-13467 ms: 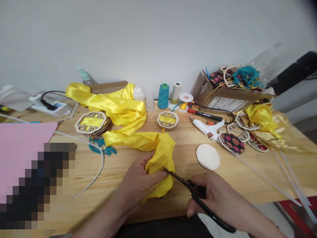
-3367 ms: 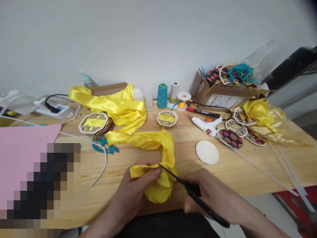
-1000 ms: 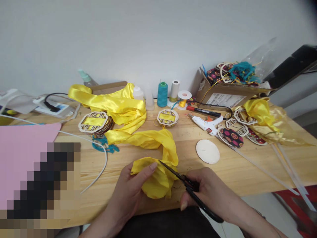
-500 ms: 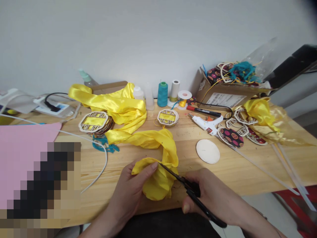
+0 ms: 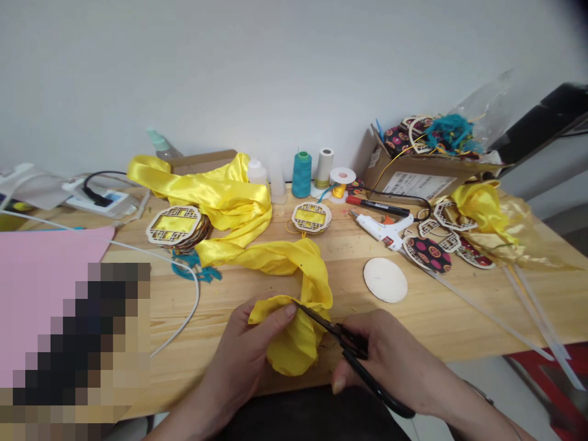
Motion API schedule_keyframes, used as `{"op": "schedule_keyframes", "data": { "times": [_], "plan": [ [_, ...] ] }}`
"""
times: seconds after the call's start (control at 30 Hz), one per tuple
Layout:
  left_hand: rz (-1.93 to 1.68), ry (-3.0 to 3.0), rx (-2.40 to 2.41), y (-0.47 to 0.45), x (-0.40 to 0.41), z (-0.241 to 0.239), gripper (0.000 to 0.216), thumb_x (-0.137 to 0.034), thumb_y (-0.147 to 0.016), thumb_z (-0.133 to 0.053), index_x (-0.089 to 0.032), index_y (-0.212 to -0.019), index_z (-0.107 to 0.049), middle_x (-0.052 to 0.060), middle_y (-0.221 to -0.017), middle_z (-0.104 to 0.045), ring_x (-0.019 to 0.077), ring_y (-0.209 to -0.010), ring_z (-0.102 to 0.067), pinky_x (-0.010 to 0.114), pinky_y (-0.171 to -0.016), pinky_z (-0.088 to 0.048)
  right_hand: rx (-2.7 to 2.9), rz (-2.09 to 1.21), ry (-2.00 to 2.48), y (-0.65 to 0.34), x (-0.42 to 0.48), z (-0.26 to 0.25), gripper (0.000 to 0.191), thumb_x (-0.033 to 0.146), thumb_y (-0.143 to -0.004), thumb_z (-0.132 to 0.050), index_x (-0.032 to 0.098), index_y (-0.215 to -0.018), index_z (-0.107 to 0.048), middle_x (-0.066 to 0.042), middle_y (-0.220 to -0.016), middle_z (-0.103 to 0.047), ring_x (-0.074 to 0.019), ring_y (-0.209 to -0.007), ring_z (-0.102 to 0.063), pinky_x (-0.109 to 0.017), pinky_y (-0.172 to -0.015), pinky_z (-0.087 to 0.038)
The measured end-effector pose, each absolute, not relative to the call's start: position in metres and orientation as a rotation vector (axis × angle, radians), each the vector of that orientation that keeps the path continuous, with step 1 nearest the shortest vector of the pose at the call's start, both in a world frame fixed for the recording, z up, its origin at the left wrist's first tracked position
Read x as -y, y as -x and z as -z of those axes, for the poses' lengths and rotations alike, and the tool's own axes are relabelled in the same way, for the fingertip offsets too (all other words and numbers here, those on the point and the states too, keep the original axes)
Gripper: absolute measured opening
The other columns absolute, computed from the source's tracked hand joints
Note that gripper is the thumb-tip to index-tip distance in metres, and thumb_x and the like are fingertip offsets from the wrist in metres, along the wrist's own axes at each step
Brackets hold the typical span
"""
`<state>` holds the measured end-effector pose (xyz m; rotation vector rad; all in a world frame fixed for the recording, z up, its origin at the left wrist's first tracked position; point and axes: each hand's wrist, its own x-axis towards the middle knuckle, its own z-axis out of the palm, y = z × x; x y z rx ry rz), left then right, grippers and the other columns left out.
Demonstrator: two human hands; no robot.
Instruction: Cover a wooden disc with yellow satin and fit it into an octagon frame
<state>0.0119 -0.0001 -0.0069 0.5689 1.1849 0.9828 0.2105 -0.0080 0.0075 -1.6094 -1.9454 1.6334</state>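
A long strip of yellow satin cloth runs from the back left of the wooden table down to its front edge. My left hand is closed on the bunched end of that cloth, thumb on top. My right hand grips black scissors. Their blades point left and up into the cloth, right beside my left thumb.
A white round disc lies right of the cloth, a white glue gun and red marker behind it. Latticed wooden frames, a teal thread spool, a cardboard box, a pink sheet and a white cable surround them.
Over the frames my left hand has turned and re-bunched the cloth end, while the scissors kept working along it. In the last second both hands shifted only slightly.
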Motion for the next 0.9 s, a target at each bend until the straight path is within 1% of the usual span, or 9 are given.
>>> {"op": "schedule_keyframes", "data": {
  "times": [0.1, 0.2, 0.4, 0.57, 0.73, 0.8, 0.9],
  "plan": [
    [-0.977, -0.556, -1.184, -0.0116, -0.0002, 0.0068, 0.015, -0.028, -0.065, -0.078, -0.016, -0.072, -0.073, 0.001, -0.066, -0.070, 0.0161, -0.061, -0.063, 0.025, -0.061, -0.052, 1.893, -1.672, 1.594, -0.2099, 0.0084, -0.0071, 0.016, 0.029, -0.072, -0.068, 0.015, -0.065, -0.065, 0.004, -0.057, -0.055, -0.0086, -0.054, -0.039, -0.020, -0.048, -0.028],
    [-0.960, -0.545, -1.170, -0.0112, 0.0003, 0.0063, 0.015, -0.029, -0.065, -0.078, -0.016, -0.071, -0.073, 0.002, -0.067, -0.071, 0.0172, -0.062, -0.065, 0.025, -0.061, -0.052, 1.888, -1.662, 1.604, -0.2107, 0.0090, -0.0056, 0.019, 0.028, -0.075, -0.065, 0.015, -0.061, -0.066, 0.002, -0.056, -0.060, -0.0093, -0.053, -0.044, -0.020, -0.048, -0.029],
    [-0.942, -0.541, -1.162, -0.0099, 0.0008, 0.0066, 0.017, -0.030, -0.066, -0.078, -0.015, -0.071, -0.073, 0.003, -0.066, -0.072, 0.0177, -0.061, -0.065, 0.025, -0.059, -0.052, 1.876, -1.612, 1.642, -0.2132, 0.0105, -0.0002, 0.020, 0.032, -0.075, -0.066, 0.016, -0.063, -0.068, 0.000, -0.057, -0.063, -0.0106, -0.053, -0.048, -0.020, -0.047, -0.030],
    [-0.994, -0.501, -1.139, -0.0110, -0.0004, 0.0061, 0.014, -0.028, -0.065, -0.079, -0.017, -0.071, -0.073, 0.002, -0.068, -0.073, 0.0159, -0.061, -0.065, 0.023, -0.059, -0.053, 1.858, -1.642, 1.619, -0.2127, 0.0112, 0.0011, 0.021, 0.031, -0.079, -0.062, 0.016, -0.067, -0.070, 0.000, -0.059, -0.064, -0.0103, -0.053, -0.048, -0.020, -0.046, -0.030],
    [-0.992, -0.506, -1.158, -0.0109, -0.0011, 0.0059, 0.015, -0.030, -0.066, -0.078, -0.016, -0.070, -0.073, 0.002, -0.066, -0.072, 0.0156, -0.061, -0.064, 0.023, -0.058, -0.052, 1.881, -1.677, 1.613, -0.2131, 0.0111, -0.0016, 0.012, 0.026, -0.073, -0.066, 0.017, -0.065, -0.067, 0.003, -0.059, -0.062, -0.0087, -0.053, -0.045, -0.019, -0.046, -0.028],
    [-0.987, -0.513, -1.155, -0.0104, -0.0010, 0.0059, 0.015, -0.030, -0.066, -0.077, -0.016, -0.069, -0.073, 0.001, -0.065, -0.071, 0.0149, -0.060, -0.063, 0.022, -0.057, -0.051, 1.892, -1.688, 1.632, -0.2135, 0.0107, -0.0032, 0.013, 0.027, -0.070, -0.069, 0.016, -0.063, -0.064, 0.005, -0.057, -0.059, -0.0077, -0.051, -0.041, -0.019, -0.045, -0.026],
    [-0.997, -0.518, -1.157, -0.0099, -0.0004, 0.0064, 0.013, -0.028, -0.066, -0.078, -0.017, -0.068, -0.072, 0.000, -0.064, -0.070, 0.0139, -0.059, -0.062, 0.021, -0.056, -0.050, 1.919, -1.640, 1.704, -0.2139, 0.0095, -0.0048, 0.019, 0.030, -0.066, -0.073, 0.016, -0.061, -0.061, 0.007, -0.052, -0.049, -0.0068, -0.050, -0.033, -0.019, -0.042, -0.022]
  ]
}}
